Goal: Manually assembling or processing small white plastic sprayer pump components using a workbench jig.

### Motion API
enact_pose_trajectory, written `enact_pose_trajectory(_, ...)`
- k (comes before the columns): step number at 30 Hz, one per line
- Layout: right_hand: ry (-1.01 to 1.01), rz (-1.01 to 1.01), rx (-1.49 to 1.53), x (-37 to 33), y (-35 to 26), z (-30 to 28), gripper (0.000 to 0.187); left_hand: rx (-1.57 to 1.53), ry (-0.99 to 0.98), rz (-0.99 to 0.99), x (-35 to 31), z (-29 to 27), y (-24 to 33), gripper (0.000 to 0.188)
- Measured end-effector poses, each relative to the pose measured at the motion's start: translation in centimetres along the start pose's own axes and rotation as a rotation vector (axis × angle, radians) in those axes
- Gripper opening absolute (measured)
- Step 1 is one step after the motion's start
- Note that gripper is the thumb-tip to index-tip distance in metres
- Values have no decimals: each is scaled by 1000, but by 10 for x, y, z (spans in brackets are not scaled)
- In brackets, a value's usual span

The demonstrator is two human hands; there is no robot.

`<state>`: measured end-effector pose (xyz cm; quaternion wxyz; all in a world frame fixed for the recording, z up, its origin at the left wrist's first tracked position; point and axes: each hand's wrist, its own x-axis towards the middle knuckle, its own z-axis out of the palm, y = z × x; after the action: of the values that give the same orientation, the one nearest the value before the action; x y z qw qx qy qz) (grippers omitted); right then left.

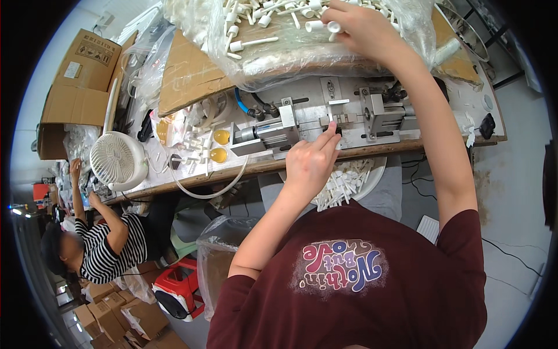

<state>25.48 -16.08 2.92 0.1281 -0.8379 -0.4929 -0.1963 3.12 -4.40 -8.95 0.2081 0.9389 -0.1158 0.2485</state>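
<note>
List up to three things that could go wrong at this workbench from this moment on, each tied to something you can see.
1. The left hand has fingertips at the metal press fixture; they might get pinched if it moves.
2. The right hand picks from the loose white plastic parts piled on a plastic sheet; some could roll off.
3. The basin of finished pieces sits below the table edge; pieces may miss it.

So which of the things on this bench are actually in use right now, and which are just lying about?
In use:
left hand at the metal press fixture
right hand in the heap of white plastic parts
bowl of finished white pieces

Lying about:
white desk fan
cardboard box
two amber cups
</note>
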Motion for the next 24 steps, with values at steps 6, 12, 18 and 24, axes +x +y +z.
enact_pose_trajectory(6, 341, -74, 30, -74, -33, -5, 40, -182, -31, -100, 4, -5, -2, 27)
enact_pose_trajectory(12, 349, -198, -35, -135, -73, 1, 33, -275, -7, -55, 8, -21, -6, 31)
enact_pose_trajectory(18, 339, -172, 52, -155, -91, 11, 34, -921, -87, -312, 8, -40, 17, 41)
enact_pose_trajectory(24, 378, -26, 240, -158, -89, 20, 34, -644, 6, -234, 3, -37, 20, 32)
